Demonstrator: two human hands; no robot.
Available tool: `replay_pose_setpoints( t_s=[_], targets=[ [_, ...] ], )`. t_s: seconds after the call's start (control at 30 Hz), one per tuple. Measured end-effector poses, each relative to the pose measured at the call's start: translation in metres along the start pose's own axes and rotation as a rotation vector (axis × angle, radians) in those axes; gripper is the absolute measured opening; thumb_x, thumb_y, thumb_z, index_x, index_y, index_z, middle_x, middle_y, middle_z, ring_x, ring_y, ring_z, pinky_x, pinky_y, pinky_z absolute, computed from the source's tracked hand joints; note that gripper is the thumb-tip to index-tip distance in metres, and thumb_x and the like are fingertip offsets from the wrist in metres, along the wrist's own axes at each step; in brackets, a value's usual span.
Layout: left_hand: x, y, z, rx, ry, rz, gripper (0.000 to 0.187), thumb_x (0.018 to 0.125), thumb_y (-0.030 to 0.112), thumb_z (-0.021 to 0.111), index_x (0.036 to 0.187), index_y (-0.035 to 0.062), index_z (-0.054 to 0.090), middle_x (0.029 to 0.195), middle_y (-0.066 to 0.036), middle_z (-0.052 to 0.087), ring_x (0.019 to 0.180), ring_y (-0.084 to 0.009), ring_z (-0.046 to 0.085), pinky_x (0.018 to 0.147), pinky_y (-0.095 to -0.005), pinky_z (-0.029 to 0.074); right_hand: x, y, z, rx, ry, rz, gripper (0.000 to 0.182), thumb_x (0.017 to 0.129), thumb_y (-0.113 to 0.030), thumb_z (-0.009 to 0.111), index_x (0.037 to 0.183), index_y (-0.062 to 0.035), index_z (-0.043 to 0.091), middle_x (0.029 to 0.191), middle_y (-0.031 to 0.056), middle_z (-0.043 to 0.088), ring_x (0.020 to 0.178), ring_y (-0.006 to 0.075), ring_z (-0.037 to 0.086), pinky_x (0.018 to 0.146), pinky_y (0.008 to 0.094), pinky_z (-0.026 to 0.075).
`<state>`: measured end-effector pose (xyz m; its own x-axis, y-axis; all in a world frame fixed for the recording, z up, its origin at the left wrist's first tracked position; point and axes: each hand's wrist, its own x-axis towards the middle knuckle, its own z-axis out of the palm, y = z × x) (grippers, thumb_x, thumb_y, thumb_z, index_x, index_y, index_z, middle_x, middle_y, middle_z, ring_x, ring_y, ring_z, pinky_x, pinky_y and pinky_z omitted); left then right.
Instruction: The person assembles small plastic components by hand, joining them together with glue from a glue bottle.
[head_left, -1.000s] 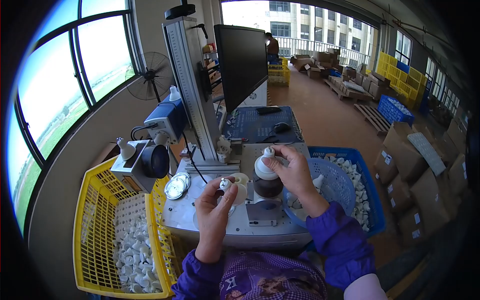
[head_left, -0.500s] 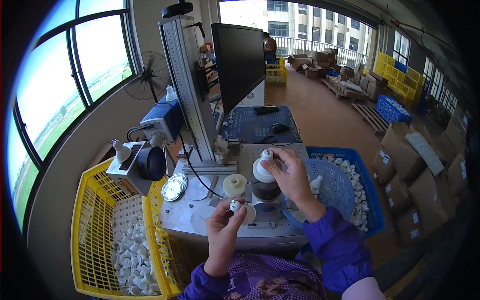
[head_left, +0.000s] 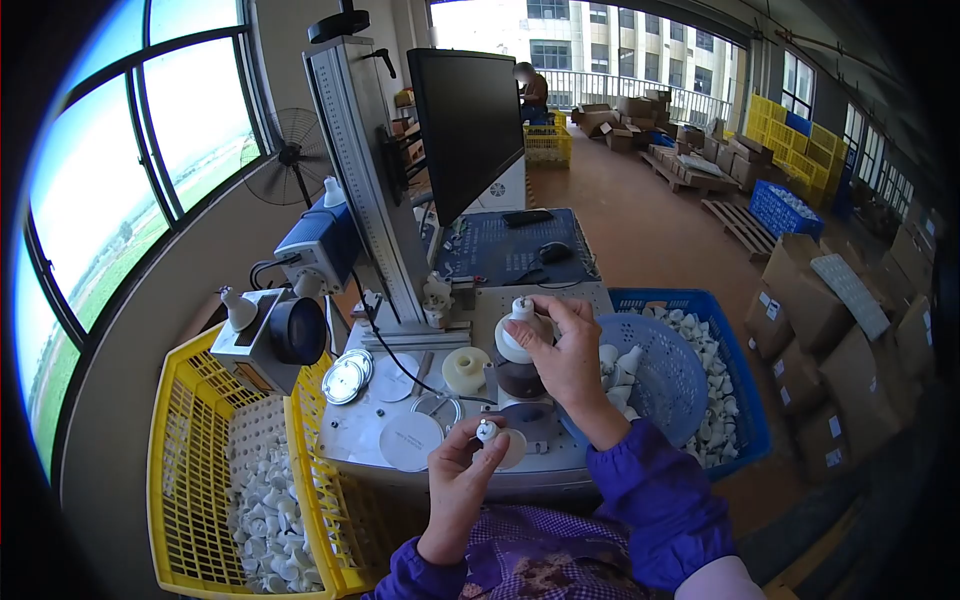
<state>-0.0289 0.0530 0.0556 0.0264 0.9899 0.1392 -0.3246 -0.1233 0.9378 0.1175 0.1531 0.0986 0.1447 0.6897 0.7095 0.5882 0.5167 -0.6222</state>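
Note:
My left hand [head_left: 462, 482] is closed on a white bulb housing [head_left: 487, 430] with two small pins on its end, held low in front of the bench. My right hand [head_left: 572, 365] has thumb and fingers pinched around another white bulb housing [head_left: 521, 310]. That one stands upright on a round white holder [head_left: 512, 345], which sits on a dark cylindrical base [head_left: 520, 380]. Just right of this hand is a pale blue plastic basket [head_left: 668, 385] with several more white housings in it. The lower part of the housing in my left hand is hidden by my fingers.
A yellow crate [head_left: 165, 480] full of white housings stands at left, a blue crate [head_left: 752, 420] of them at right. The machine's lens head [head_left: 297, 330] overhangs the left side. A monitor [head_left: 465, 130] rises behind; cardboard boxes [head_left: 800, 300] lie right. Another person [head_left: 535, 90] sits far back.
My left hand has moved a little right and down with its housing. The right hand stays pinched on the housing at the holder. The whole view has shifted slightly.

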Motion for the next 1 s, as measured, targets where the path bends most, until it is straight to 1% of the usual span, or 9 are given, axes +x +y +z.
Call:
replay_pose_setpoints(
  t_s=[0.1, 0.27, 0.4, 0.5, 0.57, 0.6, 0.67, 0.77, 1.0],
  targets=[
    [-0.005, -0.003, 0.001, 0.02, -0.02, -0.013, 0.02, 0.085, 0.009, 0.066, 0.104, 0.0022, 0.063, 0.101, -0.003, 0.061, 0.092, -0.0107, 0.055, 0.08, -0.0249, 0.044, -0.002, 0.002, 0.001, 0.076, 0.01, 0.061, 0.035, 0.074, -0.034, 0.075, 0.097, -0.0091, 0.067, 0.086, 0.0041, 0.063, 0.09, 0.0212, 0.049, 0.086, 0.0375, 0.031],
    [-0.014, -0.006, 0.003, 0.027, -0.04, -0.062, 0.019, 0.086, 0.008, 0.066, 0.103, 0.0017, 0.063, 0.101, -0.003, 0.06, 0.092, -0.0104, 0.055, 0.079, -0.0237, 0.044, -0.001, 0.017, -0.016, 0.351, -0.034, 0.056, 0.036, 0.078, -0.034, 0.072, 0.098, -0.0049, 0.066, 0.096, 0.0064, 0.065, 0.097, 0.0212, 0.052, 0.083, 0.0347, 0.041],
    [-0.023, -0.018, -0.005, -0.027, 0.003, -0.143, 0.017, 0.086, 0.006, 0.065, 0.102, 0.0006, 0.063, 0.097, -0.003, 0.061, 0.088, -0.0088, 0.056, 0.078, -0.0228, 0.044, 0.002, 0.062, -0.077, 0.274, 0.008, 0.221, 0.033, 0.083, -0.03, 0.069, 0.099, -0.002, 0.065, 0.096, 0.0085, 0.066, 0.092, 0.0211, 0.058, 0.076, 0.0327, 0.047],
    [-0.028, -0.034, -0.008, -0.051, 0.006, -0.193, 0.017, 0.085, 0.006, 0.065, 0.101, 0.0002, 0.063, 0.096, -0.003, 0.061, 0.087, -0.009, 0.056, 0.078, -0.023, 0.044, -0.011, 0.119, -0.117, 0.111, -0.184, 0.348, 0.024, 0.084, -0.019, 0.066, 0.1, -0.0014, 0.064, 0.09, 0.0102, 0.066, 0.08, 0.0209, 0.061, 0.071, 0.0335, 0.049],
    [-0.03, -0.038, -0.007, -0.065, 0.0, -0.231, 0.017, 0.085, 0.006, 0.065, 0.101, -0.0001, 0.064, 0.096, -0.003, 0.061, 0.087, -0.009, 0.056, 0.078, -0.0231, 0.044, -0.03, 0.133, -0.136, -0.171, -0.531, 0.332, 0.021, 0.081, -0.008, 0.063, 0.101, -0.0022, 0.064, 0.083, 0.0114, 0.066, 0.073, 0.0224, 0.062, 0.071, 0.0335, 0.049],
    [-0.032, -0.037, -0.005, -0.068, -0.004, -0.239, 0.017, 0.085, 0.006, 0.066, 0.101, -0.0004, 0.063, 0.096, -0.003, 0.062, 0.086, -0.0091, 0.057, 0.078, -0.0232, 0.044, -0.038, 0.136, -0.142, -0.177, -0.53, 0.342, 0.021, 0.081, -0.008, 0.063, 0.101, -0.0022, 0.064, 0.083, 0.0114, 0.066, 0.073, 0.0224, 0.062, 0.071, 0.0335, 0.049],
    [-0.034, -0.036, -0.003, -0.073, -0.009, -0.246, 0.018, 0.085, 0.006, 0.066, 0.101, -0.0007, 0.063, 0.096, -0.003, 0.062, 0.086, -0.0092, 0.057, 0.079, -0.0233, 0.044, -0.048, 0.139, -0.148, -0.259, -0.955, 0.439, 0.027, 0.075, -0.004, 0.066, 0.102, -0.0033, 0.064, 0.082, 0.0109, 0.065, 0.075, 0.0237, 0.062, 0.069, 0.0327, 0.048],
    [-0.037, -0.036, -0.002, -0.078, -0.004, -0.238, 0.018, 0.085, 0.006, 0.066, 0.101, -0.001, 0.063, 0.096, -0.004, 0.062, 0.086, -0.0094, 0.057, 0.079, -0.0236, 0.045, -0.057, 0.149, -0.145, -0.318, -1.129, 0.407, 0.033, 0.071, -0.003, 0.068, 0.104, -0.0049, 0.064, 0.078, 0.0072, 0.064, 0.072, 0.0195, 0.06, 0.068, 0.0312, 0.048],
    [-0.04, -0.036, 0.0, -0.076, 0.006, -0.249, 0.018, 0.085, 0.006, 0.065, 0.101, -0.0012, 0.063, 0.094, -0.004, 0.062, 0.086, -0.0101, 0.057, 0.079, -0.0237, 0.045, -0.061, 0.167, -0.131, -0.275, -1.024, 0.42, 0.035, 0.071, -0.008, 0.072, 0.105, -0.0057, 0.065, 0.083, 0.0077, 0.064, 0.075, 0.0206, 0.06, 0.068, 0.0333, 0.047]
  ],
)
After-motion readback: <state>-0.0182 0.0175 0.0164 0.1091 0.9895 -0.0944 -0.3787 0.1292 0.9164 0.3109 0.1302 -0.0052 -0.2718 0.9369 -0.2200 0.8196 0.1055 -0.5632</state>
